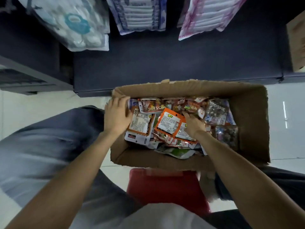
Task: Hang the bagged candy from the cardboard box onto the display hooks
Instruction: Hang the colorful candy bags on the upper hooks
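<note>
Blurring knee (38, 146); fingertips hidden among bagged candy (166, 124)

We cannot see the fingertips of our right hand (194, 123), buried among the candy bags (166, 124). The lower bags are covered by the upper ones. The hanging packs (138, 14) are cut off by the top edge, and our left knee (41, 146) is motion-blurred.

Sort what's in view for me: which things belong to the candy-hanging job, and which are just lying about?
Job: cardboard box; candy bags piled inside it; left hand at the box's left wall; right hand resting on the bags.

Lying about: hanging packs of white goods above; red stool below the box; second carton at right edge.
</note>
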`<state>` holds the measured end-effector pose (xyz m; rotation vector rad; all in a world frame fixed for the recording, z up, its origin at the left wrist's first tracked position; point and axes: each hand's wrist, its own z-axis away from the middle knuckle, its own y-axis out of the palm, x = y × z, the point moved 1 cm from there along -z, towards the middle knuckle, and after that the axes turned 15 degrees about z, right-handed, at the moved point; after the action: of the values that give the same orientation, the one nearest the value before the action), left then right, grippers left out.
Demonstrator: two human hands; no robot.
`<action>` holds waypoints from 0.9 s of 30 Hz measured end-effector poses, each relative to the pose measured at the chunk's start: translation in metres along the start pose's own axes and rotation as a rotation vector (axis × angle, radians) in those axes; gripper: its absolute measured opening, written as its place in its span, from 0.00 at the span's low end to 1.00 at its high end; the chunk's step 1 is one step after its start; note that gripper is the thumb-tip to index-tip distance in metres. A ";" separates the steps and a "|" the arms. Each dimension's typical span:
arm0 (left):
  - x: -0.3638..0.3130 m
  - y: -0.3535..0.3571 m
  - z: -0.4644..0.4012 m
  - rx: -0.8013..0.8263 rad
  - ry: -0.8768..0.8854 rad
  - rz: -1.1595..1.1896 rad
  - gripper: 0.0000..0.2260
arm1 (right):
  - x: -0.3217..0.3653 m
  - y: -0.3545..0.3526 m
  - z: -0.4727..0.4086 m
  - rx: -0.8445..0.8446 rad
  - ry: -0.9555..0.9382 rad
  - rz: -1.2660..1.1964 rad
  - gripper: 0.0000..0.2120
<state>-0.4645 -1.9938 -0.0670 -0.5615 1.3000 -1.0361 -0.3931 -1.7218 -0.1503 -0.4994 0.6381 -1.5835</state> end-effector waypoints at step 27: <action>-0.054 0.028 0.027 0.005 -0.385 0.832 0.07 | -0.020 -0.072 0.098 -0.738 0.159 -0.801 0.07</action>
<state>-0.4270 -1.9401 -0.0568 -0.1568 1.0277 -0.2231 -0.3806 -1.7094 -0.0284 -1.3042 1.2585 -2.1170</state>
